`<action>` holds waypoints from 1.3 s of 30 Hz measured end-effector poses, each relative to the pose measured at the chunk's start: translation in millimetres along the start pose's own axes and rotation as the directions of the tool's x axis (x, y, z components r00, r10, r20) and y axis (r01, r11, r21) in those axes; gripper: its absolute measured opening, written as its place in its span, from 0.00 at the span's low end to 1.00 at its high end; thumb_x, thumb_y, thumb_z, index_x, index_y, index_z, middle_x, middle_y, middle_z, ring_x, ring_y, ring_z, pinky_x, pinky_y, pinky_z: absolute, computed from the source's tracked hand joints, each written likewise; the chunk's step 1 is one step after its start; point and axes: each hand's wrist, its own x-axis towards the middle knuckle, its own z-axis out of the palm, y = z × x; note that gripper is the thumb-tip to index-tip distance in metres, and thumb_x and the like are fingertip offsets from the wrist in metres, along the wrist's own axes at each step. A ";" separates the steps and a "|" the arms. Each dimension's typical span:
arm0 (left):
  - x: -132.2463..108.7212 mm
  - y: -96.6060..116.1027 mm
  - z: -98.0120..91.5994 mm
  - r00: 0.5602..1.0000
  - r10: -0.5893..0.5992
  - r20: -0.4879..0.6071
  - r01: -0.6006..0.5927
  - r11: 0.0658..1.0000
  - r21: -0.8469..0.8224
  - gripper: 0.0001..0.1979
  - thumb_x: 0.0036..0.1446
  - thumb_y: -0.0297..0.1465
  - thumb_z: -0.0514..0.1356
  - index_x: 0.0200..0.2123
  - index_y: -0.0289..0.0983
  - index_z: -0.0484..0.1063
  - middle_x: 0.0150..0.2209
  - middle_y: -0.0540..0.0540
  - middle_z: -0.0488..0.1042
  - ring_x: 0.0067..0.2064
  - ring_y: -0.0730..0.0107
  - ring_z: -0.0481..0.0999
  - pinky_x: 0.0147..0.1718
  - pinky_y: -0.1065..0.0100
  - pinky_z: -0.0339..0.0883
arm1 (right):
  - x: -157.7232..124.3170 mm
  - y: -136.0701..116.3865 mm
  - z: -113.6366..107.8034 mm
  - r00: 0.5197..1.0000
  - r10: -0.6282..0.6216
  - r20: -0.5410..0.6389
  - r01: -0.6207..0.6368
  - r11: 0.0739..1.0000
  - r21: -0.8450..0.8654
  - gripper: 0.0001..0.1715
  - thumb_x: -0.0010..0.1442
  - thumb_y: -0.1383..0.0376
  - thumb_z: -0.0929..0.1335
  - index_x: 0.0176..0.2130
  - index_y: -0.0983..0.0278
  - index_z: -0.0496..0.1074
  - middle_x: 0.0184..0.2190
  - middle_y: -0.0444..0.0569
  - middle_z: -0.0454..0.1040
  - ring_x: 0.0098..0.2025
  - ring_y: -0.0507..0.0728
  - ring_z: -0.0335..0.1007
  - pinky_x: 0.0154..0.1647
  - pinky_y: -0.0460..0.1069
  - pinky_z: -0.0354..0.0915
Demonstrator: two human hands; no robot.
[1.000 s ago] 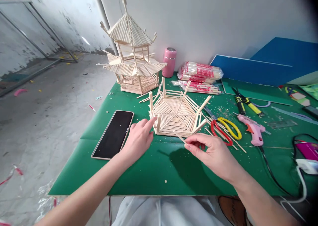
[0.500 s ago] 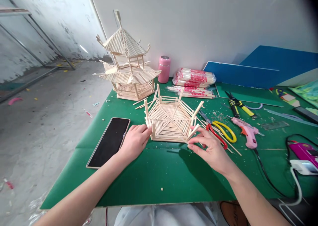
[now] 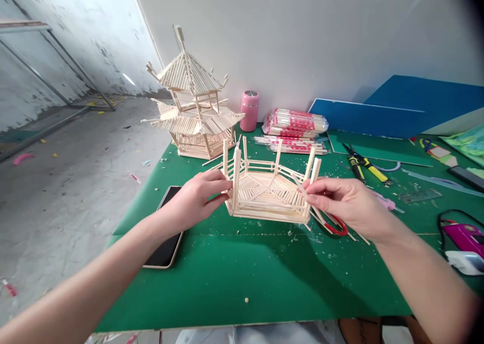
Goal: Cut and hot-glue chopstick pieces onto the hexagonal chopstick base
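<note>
A six-sided base of thin wooden sticks (image 3: 260, 215), with upright corner posts and low side rails, is in front of me, its near side seen more from the front. My left hand (image 3: 206, 195) is closed on its left side, by the corner posts. At the right corner, my right hand (image 3: 336, 197) pinches a short wooden stick (image 3: 298, 183) beside the post. Whether these fingers also grip the post is hard to tell. Behind to the left stands a two-tier pavilion model (image 3: 192, 117) of similar sticks.
A phone (image 3: 162, 250) lies under my left forearm. Red-handled pliers (image 3: 338, 226), loose sticks and a pink glue gun (image 3: 383, 201) are partly covered by my right hand. Behind are a pink flask (image 3: 249, 112), wrapped stick bundles (image 3: 295, 123) and yellow-black cutters (image 3: 365, 162).
The base has been raised and tilted, so its posts stand more upright in view. Both hands moved up with it, the right one further right. My view shifted slightly.
</note>
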 end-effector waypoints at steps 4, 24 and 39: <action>13.6 0.9 -23.1 1.000 0.002 -0.014 -0.003 0.996 -0.088 0.10 0.52 0.30 0.56 0.35 0.39 0.76 0.32 0.46 0.66 0.33 0.67 0.68 0.32 0.69 0.63 | 11.9 -19.3 -14.0 0.991 0.131 -0.018 -0.127 0.981 0.145 0.10 0.45 0.59 0.73 0.30 0.62 0.76 0.29 0.45 0.76 0.31 0.51 0.71 0.30 0.45 0.67; 18.0 7.1 32.5 0.938 0.035 -0.344 -0.049 0.998 -0.032 0.31 0.44 0.31 0.64 0.51 0.36 0.57 0.51 0.34 0.67 0.57 0.50 0.60 0.57 0.42 0.42 | 53.2 -32.8 -34.7 0.944 0.296 0.148 -0.327 0.902 0.283 0.09 0.45 0.62 0.74 0.29 0.63 0.76 0.27 0.44 0.69 0.23 0.45 0.55 0.19 0.40 0.56; 6.6 18.2 1.5 0.980 -0.165 -0.109 0.113 0.919 -0.377 0.17 0.45 0.23 0.59 0.41 0.39 0.64 0.39 0.48 0.71 0.42 0.69 0.71 0.39 0.73 0.64 | 18.2 -55.9 -52.8 0.952 0.303 -0.035 -0.283 0.921 0.266 0.09 0.47 0.61 0.73 0.30 0.61 0.75 0.28 0.43 0.71 0.19 0.44 0.53 0.15 0.41 0.57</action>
